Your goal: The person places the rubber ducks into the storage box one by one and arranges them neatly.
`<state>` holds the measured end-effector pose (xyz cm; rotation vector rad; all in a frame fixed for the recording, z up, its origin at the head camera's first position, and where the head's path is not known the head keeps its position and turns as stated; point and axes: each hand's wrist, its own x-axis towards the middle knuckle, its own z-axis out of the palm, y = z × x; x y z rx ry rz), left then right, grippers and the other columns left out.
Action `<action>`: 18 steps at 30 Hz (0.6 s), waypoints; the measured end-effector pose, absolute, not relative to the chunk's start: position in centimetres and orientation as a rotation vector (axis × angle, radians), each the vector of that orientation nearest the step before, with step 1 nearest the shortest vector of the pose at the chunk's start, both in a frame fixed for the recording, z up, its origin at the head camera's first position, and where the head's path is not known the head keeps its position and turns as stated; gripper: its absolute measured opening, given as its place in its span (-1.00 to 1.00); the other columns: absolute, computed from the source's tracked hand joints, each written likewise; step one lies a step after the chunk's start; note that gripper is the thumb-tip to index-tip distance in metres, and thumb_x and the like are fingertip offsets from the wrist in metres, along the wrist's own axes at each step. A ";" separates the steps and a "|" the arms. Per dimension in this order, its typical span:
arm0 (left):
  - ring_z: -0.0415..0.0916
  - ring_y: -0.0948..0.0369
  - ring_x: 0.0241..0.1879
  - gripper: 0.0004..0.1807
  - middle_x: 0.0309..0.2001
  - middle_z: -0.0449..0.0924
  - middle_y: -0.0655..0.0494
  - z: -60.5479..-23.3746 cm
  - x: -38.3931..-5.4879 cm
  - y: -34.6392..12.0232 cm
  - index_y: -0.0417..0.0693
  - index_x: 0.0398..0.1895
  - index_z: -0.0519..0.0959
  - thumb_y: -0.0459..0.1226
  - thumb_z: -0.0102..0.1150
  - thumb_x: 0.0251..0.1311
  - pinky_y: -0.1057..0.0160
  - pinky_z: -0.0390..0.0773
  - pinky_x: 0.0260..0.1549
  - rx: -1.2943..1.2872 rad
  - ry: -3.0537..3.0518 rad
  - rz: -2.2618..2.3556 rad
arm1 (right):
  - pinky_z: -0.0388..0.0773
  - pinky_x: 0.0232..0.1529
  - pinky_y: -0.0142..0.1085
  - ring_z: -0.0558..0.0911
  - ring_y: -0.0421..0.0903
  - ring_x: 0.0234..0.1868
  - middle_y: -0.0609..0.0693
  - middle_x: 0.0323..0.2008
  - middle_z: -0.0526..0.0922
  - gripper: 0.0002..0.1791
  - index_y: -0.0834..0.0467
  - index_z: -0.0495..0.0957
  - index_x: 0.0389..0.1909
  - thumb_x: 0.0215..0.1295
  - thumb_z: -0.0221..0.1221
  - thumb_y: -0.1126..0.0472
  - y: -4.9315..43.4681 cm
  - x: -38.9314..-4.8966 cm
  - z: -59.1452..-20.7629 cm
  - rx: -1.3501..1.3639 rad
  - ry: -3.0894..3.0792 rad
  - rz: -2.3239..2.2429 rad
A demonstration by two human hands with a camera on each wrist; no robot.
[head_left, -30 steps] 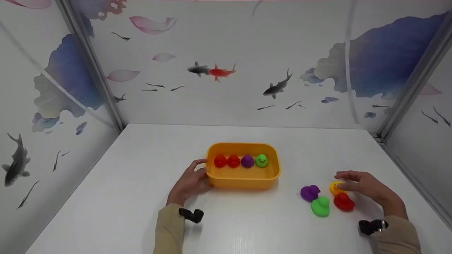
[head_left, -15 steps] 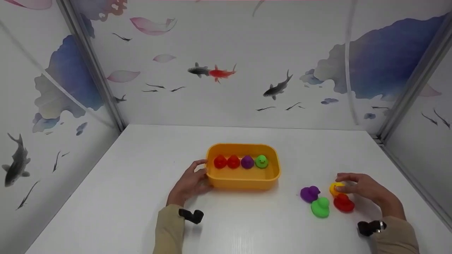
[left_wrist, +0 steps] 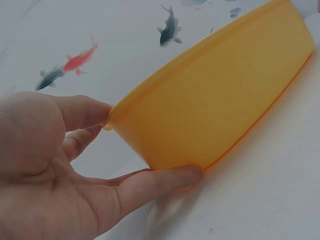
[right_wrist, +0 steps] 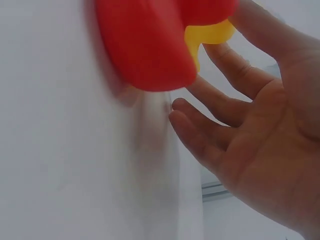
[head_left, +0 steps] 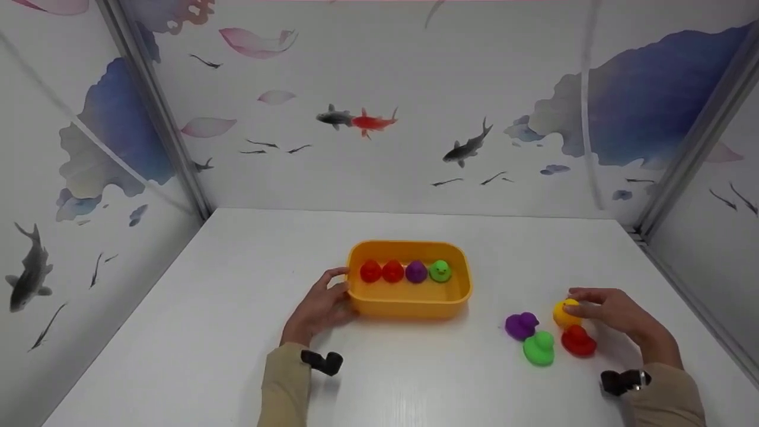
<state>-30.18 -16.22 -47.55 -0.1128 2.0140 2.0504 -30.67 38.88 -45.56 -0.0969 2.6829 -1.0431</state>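
A yellow-orange plastic tub (head_left: 409, 308) stands mid-table. My left hand (head_left: 320, 308) grips its left end; in the left wrist view a finger is at the rim and the thumb (left_wrist: 165, 185) lies along the lower side wall. Inside sit two red ducks (head_left: 382, 271), a purple duck (head_left: 416, 272) and a green duck (head_left: 440, 271) in a row. To the right, my right hand (head_left: 622, 317) pinches a yellow rubber duck (head_left: 566, 314) between thumb and fingers. The right wrist view shows only part of that duck (right_wrist: 212, 34), behind a red duck (right_wrist: 145, 45).
On the table near my right hand, a purple duck (head_left: 521, 326) and a green duck (head_left: 539, 349) lie close together, left of the loose red duck (head_left: 579, 341). Walls printed with fish (head_left: 465, 148) enclose the white table (head_left: 237, 296) at the back and sides.
My right thumb and fingers have come in onto the yellow duck, which is now slightly higher and turned, showing more of itself. The left hand and tub have stayed put.
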 end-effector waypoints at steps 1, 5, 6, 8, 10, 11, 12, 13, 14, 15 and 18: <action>0.54 0.05 0.09 -0.53 0.38 0.41 -0.11 -47.6 -30.2 -16.2 0.18 0.42 0.27 -0.15 -0.02 0.49 0.09 0.67 0.11 -0.111 2.015 2.051 | 0.22 0.38 0.37 0.16 0.46 0.44 0.39 0.46 0.23 -0.22 0.33 0.45 0.28 0.31 0.21 -0.23 38.9 -30.7 -45.5 -0.094 2.691 -1.051; 0.53 0.05 0.11 -0.53 0.38 0.40 -0.11 -47.6 -30.2 -16.2 0.16 0.42 0.27 -0.17 -0.03 0.49 0.07 0.66 0.11 -0.107 1.996 2.074 | 0.35 0.36 0.28 0.27 0.43 0.39 0.41 0.44 0.25 -0.18 0.32 0.41 0.31 0.30 0.21 -0.25 38.8 -30.6 -45.1 -0.059 2.714 -1.091; 0.53 0.05 0.11 -0.53 0.38 0.40 -0.12 -47.6 -30.2 -16.2 0.16 0.42 0.27 -0.17 -0.03 0.49 0.07 0.66 0.11 -0.107 1.990 2.079 | 0.38 0.35 0.26 0.30 0.41 0.37 0.41 0.43 0.26 -0.17 0.31 0.40 0.32 0.30 0.21 -0.26 38.7 -30.6 -45.0 -0.051 2.710 -1.109; 0.53 0.05 0.11 -0.53 0.38 0.40 -0.12 -47.6 -30.2 -16.2 0.16 0.42 0.27 -0.17 -0.02 0.49 0.06 0.66 0.11 -0.116 1.982 2.083 | 0.47 0.31 0.17 0.37 0.35 0.31 0.40 0.41 0.31 -0.16 0.30 0.37 0.35 0.30 0.21 -0.27 38.5 -30.5 -44.7 -0.036 2.708 -1.135; 0.53 0.04 0.11 -0.53 0.38 0.40 -0.12 -47.5 -30.2 -16.1 0.16 0.42 0.28 -0.16 -0.02 0.49 0.06 0.66 0.12 -0.123 1.977 2.085 | 0.57 0.25 0.01 0.44 0.25 0.26 0.38 0.38 0.34 -0.14 0.28 0.35 0.36 0.29 0.21 -0.28 38.3 -30.5 -44.4 -0.023 2.701 -1.162; 0.53 0.04 0.11 -0.53 0.38 0.40 -0.12 -47.5 -30.2 -16.1 0.17 0.42 0.28 -0.16 -0.01 0.49 0.06 0.66 0.12 -0.129 1.978 2.083 | 0.61 0.21 -0.09 0.47 0.19 0.22 0.37 0.36 0.36 -0.14 0.28 0.35 0.36 0.29 0.21 -0.28 38.2 -30.5 -44.3 -0.022 2.701 -1.177; 0.53 0.04 0.11 -0.53 0.38 0.40 -0.11 -47.5 -30.2 -16.1 0.18 0.41 0.29 -0.15 -0.01 0.49 0.07 0.66 0.12 -0.134 1.983 2.078 | 0.64 0.14 -0.19 0.50 0.13 0.19 0.36 0.35 0.38 -0.14 0.28 0.35 0.36 0.28 0.21 -0.28 38.0 -30.5 -44.2 -0.022 2.702 -1.193; 0.53 0.05 0.11 -0.53 0.38 0.40 -0.11 -47.4 -30.2 -16.1 0.19 0.41 0.29 -0.15 -0.01 0.48 0.07 0.66 0.12 -0.138 1.989 2.073 | 0.67 0.08 -0.27 0.52 0.08 0.16 0.36 0.33 0.40 -0.15 0.28 0.36 0.35 0.28 0.21 -0.28 37.9 -30.5 -44.1 -0.026 2.705 -1.208; 0.53 0.05 0.11 -0.53 0.38 0.40 -0.11 -47.4 -30.2 -16.1 0.19 0.41 0.29 -0.15 -0.01 0.48 0.08 0.66 0.12 -0.140 1.992 2.070 | 0.68 0.04 -0.33 0.55 0.04 0.13 0.35 0.32 0.41 -0.16 0.27 0.36 0.34 0.28 0.21 -0.27 37.7 -30.5 -44.0 -0.030 2.705 -1.224; 0.53 0.04 0.11 -0.53 0.38 0.40 -0.11 -47.4 -30.2 -16.2 0.19 0.41 0.28 -0.15 -0.01 0.49 0.07 0.66 0.12 -0.136 1.993 2.069 | 0.69 0.01 -0.36 0.56 0.01 0.11 0.34 0.31 0.42 -0.17 0.27 0.36 0.34 0.29 0.22 -0.26 37.5 -30.5 -43.9 -0.034 2.703 -1.242; 0.54 0.04 0.11 -0.53 0.38 0.41 -0.10 -47.4 -30.2 -16.2 0.18 0.41 0.28 -0.15 0.00 0.49 0.07 0.66 0.13 -0.128 2.008 2.054 | 0.69 -0.03 -0.39 0.58 -0.07 0.04 0.32 0.29 0.45 -0.19 0.27 0.37 0.32 0.30 0.21 -0.25 36.9 -30.6 -43.6 -0.052 2.706 -1.275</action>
